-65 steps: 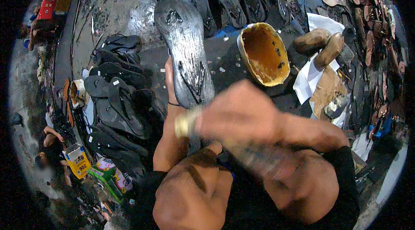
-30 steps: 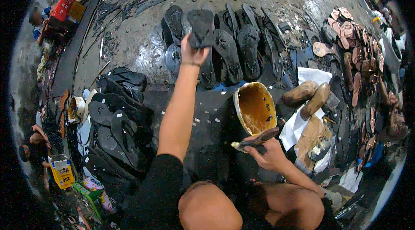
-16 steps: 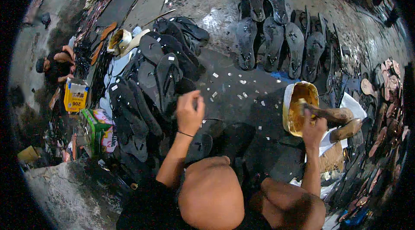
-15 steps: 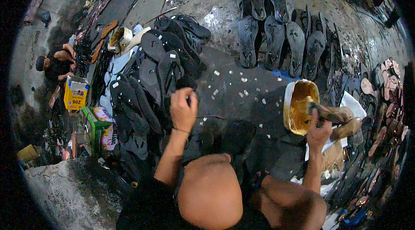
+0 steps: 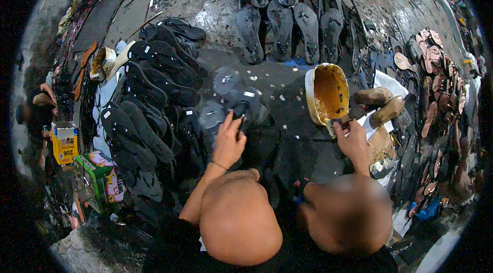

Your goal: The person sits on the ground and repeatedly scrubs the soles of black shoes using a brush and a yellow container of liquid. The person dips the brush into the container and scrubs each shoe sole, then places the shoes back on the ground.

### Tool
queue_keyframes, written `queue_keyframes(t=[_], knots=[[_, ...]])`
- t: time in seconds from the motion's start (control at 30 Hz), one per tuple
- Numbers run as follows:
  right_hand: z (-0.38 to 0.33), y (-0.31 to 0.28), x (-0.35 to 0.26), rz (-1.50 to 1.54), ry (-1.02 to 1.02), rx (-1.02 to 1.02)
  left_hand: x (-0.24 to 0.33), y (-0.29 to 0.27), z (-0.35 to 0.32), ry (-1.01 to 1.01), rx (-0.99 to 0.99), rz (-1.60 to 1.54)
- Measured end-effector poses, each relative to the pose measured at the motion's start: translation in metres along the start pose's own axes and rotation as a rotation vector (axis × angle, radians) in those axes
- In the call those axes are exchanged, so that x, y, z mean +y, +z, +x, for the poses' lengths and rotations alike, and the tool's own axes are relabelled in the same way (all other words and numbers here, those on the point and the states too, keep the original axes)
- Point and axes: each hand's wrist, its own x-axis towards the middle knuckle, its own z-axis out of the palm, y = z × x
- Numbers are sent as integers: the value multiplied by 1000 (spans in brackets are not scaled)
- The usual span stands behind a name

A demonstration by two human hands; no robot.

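Nearest are the person's bent knees (image 5: pixel 241 219), both on the near side of the yellow-rimmed tub (image 5: pixel 310 96). To the near left of the tub and well apart from it sits a green box (image 5: pixel 95 178) with pink and white on it, and just past that a yellow box (image 5: pixel 64 144). Close on the tub's near right lies a piece of brown cardboard (image 5: pixel 382 144). The right hand (image 5: pixel 354 142) is at the tub's near right edge, thumb and fingers closed on a small dark brush (image 5: pixel 338 121) with a pale tip; the tip overlaps the near rim, and whether it touches cannot be told. The left hand (image 5: pixel 229 142) is left of the tub and a little nearer, fingers bent and partly spread at the near side of a blurred pair of black sandals (image 5: pixel 226 82); the blur hides whether it grips them. The tub itself stands on a dark mat and holds a glossy amber substance. Just right of it, two brown rounded forms (image 5: pixel 387 111) lie on and beside white paper (image 5: pixel 393 84). Well left of the tub spreads a large heap of black sandals (image 5: pixel 146 85), several with small white tags. Left of that heap, another person (image 5: pixel 43 101) is bent over near the yellow box. Beyond the tub, mostly to its far left, black sandals stand in close rows (image 5: pixel 280 29); to its far right is a heap of pinkish sandals (image 5: pixel 431 55).
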Motion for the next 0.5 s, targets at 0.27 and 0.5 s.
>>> queue_keyframes(t=[0.27,0.5], knots=[[-5,8,3,-70,129,-47,-58,40,42,189,-1,420],[9,27,3,77,22,-5,-82,-74,71,-333,-191,-403]])
